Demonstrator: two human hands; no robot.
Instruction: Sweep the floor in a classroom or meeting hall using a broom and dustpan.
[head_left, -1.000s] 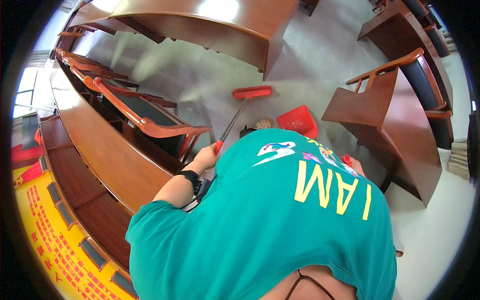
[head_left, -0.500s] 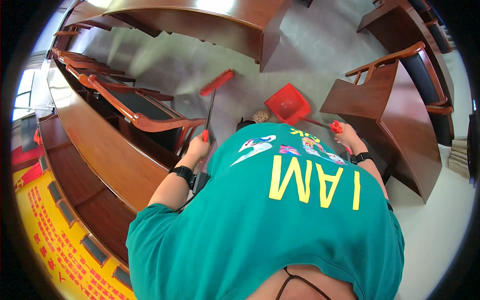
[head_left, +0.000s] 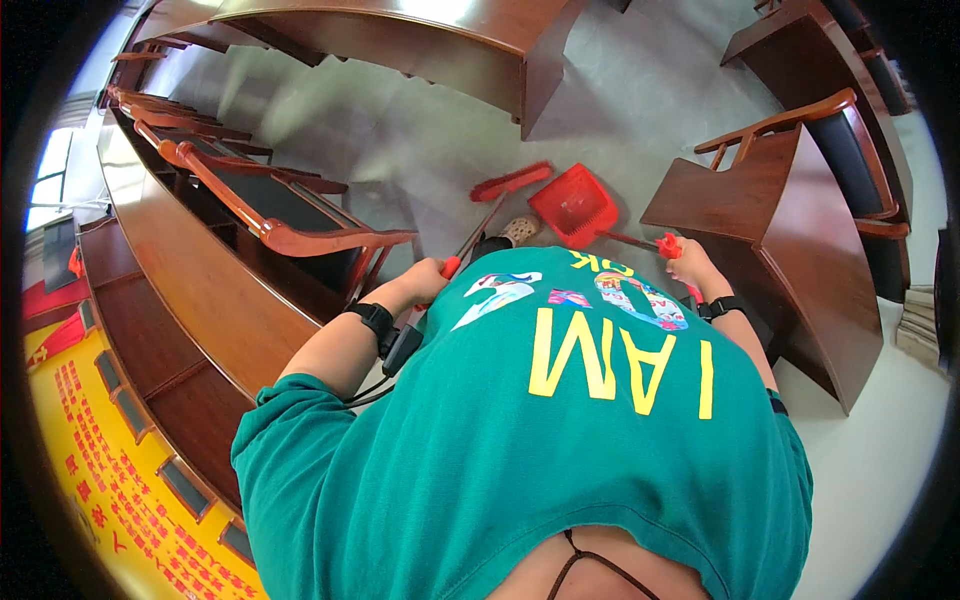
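My left hand [head_left: 428, 281] is closed round the red grip of a broom [head_left: 511, 182]. Its dark handle slants away from me to a red bristled head on the floor, close to the left edge of a dustpan. That red dustpan [head_left: 577, 208] rests on the floor in front of me, with its short handle running back to the right. On the red end of this handle my right hand [head_left: 691, 266] is closed. A few small specks seem to lie in the pan, too small to name. My shoe [head_left: 519, 230] shows just behind the broom head.
Wooden chairs [head_left: 270, 215] with dark seats stand along a long desk [head_left: 200, 270] on my left. To my right is a brown wooden desk [head_left: 760, 210] with another chair [head_left: 835, 150] behind it. A further desk [head_left: 400, 40] spans the far side of the grey floor [head_left: 400, 140].
The broom head has swept right, from near the left chairs to beside the dustpan, and has turned. My left hand has moved right with it. The dustpan and right hand have hardly moved.
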